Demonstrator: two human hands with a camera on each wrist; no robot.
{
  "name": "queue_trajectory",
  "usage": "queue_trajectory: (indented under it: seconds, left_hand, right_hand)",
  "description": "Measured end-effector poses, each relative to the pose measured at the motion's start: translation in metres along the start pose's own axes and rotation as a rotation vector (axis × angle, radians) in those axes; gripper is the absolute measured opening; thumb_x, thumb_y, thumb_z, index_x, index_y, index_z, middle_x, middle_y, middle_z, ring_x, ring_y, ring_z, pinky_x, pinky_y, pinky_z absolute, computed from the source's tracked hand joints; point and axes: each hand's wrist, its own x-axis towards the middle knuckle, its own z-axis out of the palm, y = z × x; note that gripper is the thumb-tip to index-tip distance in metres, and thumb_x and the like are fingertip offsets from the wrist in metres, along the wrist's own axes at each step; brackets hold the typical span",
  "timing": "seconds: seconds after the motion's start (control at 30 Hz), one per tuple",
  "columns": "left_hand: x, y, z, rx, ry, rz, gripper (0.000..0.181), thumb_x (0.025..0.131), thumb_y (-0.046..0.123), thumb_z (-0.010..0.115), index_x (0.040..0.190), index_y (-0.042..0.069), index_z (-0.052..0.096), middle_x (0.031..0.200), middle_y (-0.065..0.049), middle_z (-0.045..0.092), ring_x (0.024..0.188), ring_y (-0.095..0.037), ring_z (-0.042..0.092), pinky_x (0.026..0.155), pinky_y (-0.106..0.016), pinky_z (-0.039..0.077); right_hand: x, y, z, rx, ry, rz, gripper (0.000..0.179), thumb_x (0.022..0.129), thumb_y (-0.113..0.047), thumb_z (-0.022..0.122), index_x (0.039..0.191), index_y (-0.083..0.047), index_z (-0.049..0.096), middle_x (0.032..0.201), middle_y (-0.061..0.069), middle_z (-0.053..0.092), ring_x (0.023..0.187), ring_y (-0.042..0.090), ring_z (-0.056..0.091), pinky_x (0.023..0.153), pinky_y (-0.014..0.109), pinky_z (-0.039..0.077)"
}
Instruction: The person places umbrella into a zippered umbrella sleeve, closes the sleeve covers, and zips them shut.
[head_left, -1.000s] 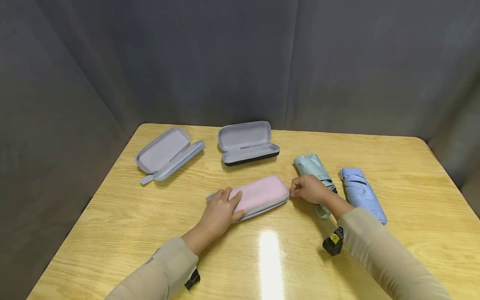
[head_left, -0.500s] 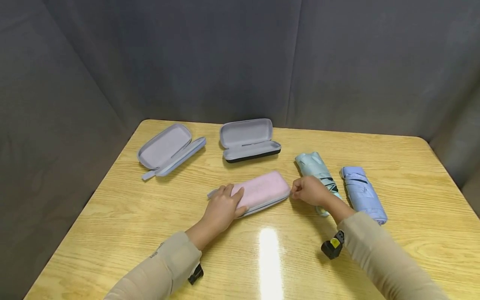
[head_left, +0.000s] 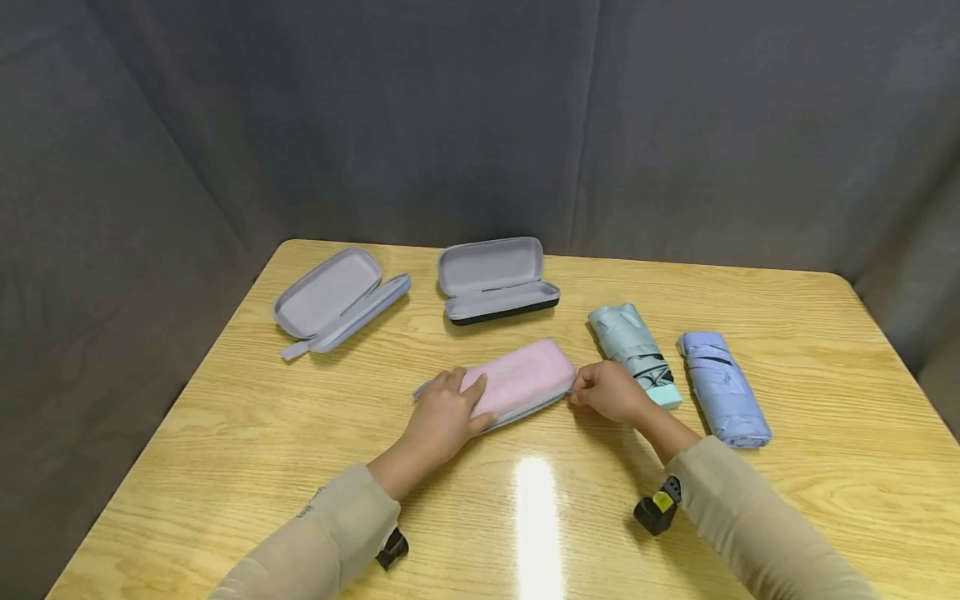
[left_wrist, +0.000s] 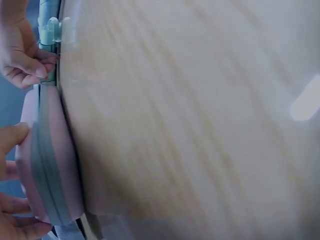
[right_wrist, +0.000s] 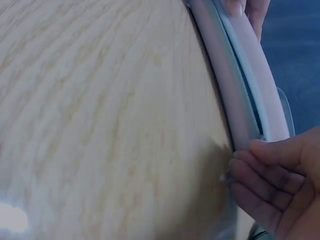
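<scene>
A pink zip case [head_left: 521, 379] with a grey zipper band lies on the wooden table. My left hand [head_left: 444, 417] holds its left end, fingers over the top and thumb along the near side. At the right front corner, my right hand [head_left: 611, 390] pinches the zipper pull, which is mostly hidden by the fingers. In the right wrist view the zipper [right_wrist: 245, 95] stands parted along the near side up to the fingertips of that hand [right_wrist: 280, 185]. Just beyond my right hand lies a folded mint-green umbrella [head_left: 633, 350].
A folded blue umbrella [head_left: 723, 392] lies to the right of the green one. At the back, a black case [head_left: 501, 292] with grey lining stands unzipped. Left of it, a blue case [head_left: 337, 304] also lies with its lid up. A dark curtain [head_left: 480, 125] hangs behind the table.
My right hand has moved slightly left, from the case's right end round to its near corner, uncovering the green umbrella's handle end. My left hand keeps its hold on the case.
</scene>
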Motion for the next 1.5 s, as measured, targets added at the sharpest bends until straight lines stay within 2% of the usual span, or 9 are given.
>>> queue_trajectory:
  seconds: [0.13, 0.2, 0.3, 0.43, 0.57, 0.73, 0.93, 1.23, 1.5]
  left_hand:
    - [-0.002, 0.0, -0.005, -0.031, -0.081, -0.025, 0.052, 0.081, 0.043, 0.054, 0.116, 0.005, 0.055, 0.106, -0.021, 0.052, 0.092, -0.034, 0.052, 0.073, -0.041, 0.046]
    - [-0.002, 0.0, -0.009, -0.041, -0.113, -0.025, 0.051, 0.082, 0.042, 0.053, 0.116, 0.004, 0.054, 0.102, -0.019, 0.052, 0.088, -0.032, 0.053, 0.066, -0.04, 0.048]
    - [-0.002, 0.0, -0.014, -0.073, -0.154, -0.012, 0.051, 0.083, 0.041, 0.052, 0.116, 0.002, 0.054, 0.099, -0.018, 0.053, 0.084, -0.028, 0.052, 0.065, -0.037, 0.047]
    - [0.001, -0.001, -0.015, -0.141, -0.218, 0.026, 0.054, 0.084, 0.038, 0.052, 0.121, -0.001, 0.048, 0.107, -0.021, 0.05, 0.095, -0.03, 0.05, 0.079, -0.038, 0.043]
    - [0.005, -0.003, -0.013, -0.207, -0.294, 0.04, 0.059, 0.086, 0.039, 0.049, 0.127, -0.002, 0.04, 0.123, -0.027, 0.039, 0.112, -0.034, 0.039, 0.093, -0.039, 0.032]
    - [0.009, -0.005, -0.013, -0.267, -0.351, 0.044, 0.064, 0.086, 0.042, 0.047, 0.13, -0.002, 0.034, 0.13, -0.026, 0.03, 0.117, -0.035, 0.034, 0.095, -0.039, 0.029]
    - [0.015, -0.01, -0.014, -0.33, -0.427, 0.079, 0.071, 0.084, 0.045, 0.049, 0.133, -0.002, 0.029, 0.135, -0.024, 0.021, 0.121, -0.032, 0.028, 0.098, -0.036, 0.025]
    - [0.022, -0.011, -0.012, -0.287, -0.446, 0.146, 0.089, 0.073, 0.053, 0.059, 0.133, -0.004, 0.027, 0.139, -0.019, 0.016, 0.127, -0.028, 0.014, 0.102, -0.032, 0.016]
    - [0.022, -0.01, -0.006, -0.224, -0.335, 0.223, 0.09, 0.071, 0.056, 0.059, 0.129, -0.007, 0.032, 0.134, -0.024, 0.025, 0.123, -0.034, 0.023, 0.099, -0.035, 0.022]
  right_hand:
    - [0.005, 0.005, 0.006, 0.097, 0.029, 0.043, 0.01, 0.074, 0.002, 0.061, 0.065, 0.0, 0.06, 0.061, 0.002, 0.058, 0.053, 0.008, 0.046, 0.048, 0.022, 0.038]
    - [0.01, 0.006, 0.008, 0.117, 0.049, 0.05, 0.009, 0.075, 0.002, 0.06, 0.066, 0.001, 0.059, 0.062, 0.003, 0.058, 0.054, 0.009, 0.046, 0.048, 0.022, 0.038]
    - [0.017, 0.006, 0.009, 0.13, 0.063, 0.065, 0.008, 0.075, 0.004, 0.057, 0.068, 0.002, 0.059, 0.064, 0.005, 0.058, 0.055, 0.01, 0.048, 0.049, 0.022, 0.039]
    - [0.026, 0.005, 0.009, 0.176, 0.058, 0.106, 0.007, 0.076, 0.006, 0.055, 0.07, 0.005, 0.059, 0.065, 0.008, 0.06, 0.057, 0.012, 0.053, 0.05, 0.023, 0.043]
    - [0.036, 0.005, 0.007, 0.195, 0.054, 0.116, 0.007, 0.076, 0.007, 0.054, 0.072, 0.007, 0.059, 0.066, 0.009, 0.06, 0.058, 0.014, 0.054, 0.052, 0.023, 0.045]
    - [0.048, 0.002, 0.004, 0.139, 0.051, 0.078, 0.008, 0.077, 0.007, 0.054, 0.071, 0.007, 0.059, 0.065, 0.01, 0.06, 0.058, 0.016, 0.055, 0.051, 0.023, 0.045]
    - [0.055, 0.001, 0.001, 0.109, 0.023, 0.094, 0.009, 0.078, 0.006, 0.052, 0.074, 0.006, 0.06, 0.07, 0.012, 0.062, 0.061, 0.016, 0.057, 0.053, 0.023, 0.045]
    - [0.06, 0.004, 0.003, 0.107, 0.031, 0.083, 0.007, 0.077, 0.004, 0.055, 0.073, 0.005, 0.061, 0.069, 0.009, 0.062, 0.061, 0.016, 0.057, 0.054, 0.023, 0.046]
    - [0.054, 0.004, 0.003, 0.13, 0.041, 0.064, 0.009, 0.079, 0.003, 0.055, 0.073, 0.005, 0.061, 0.068, 0.01, 0.062, 0.061, 0.017, 0.057, 0.053, 0.024, 0.046]
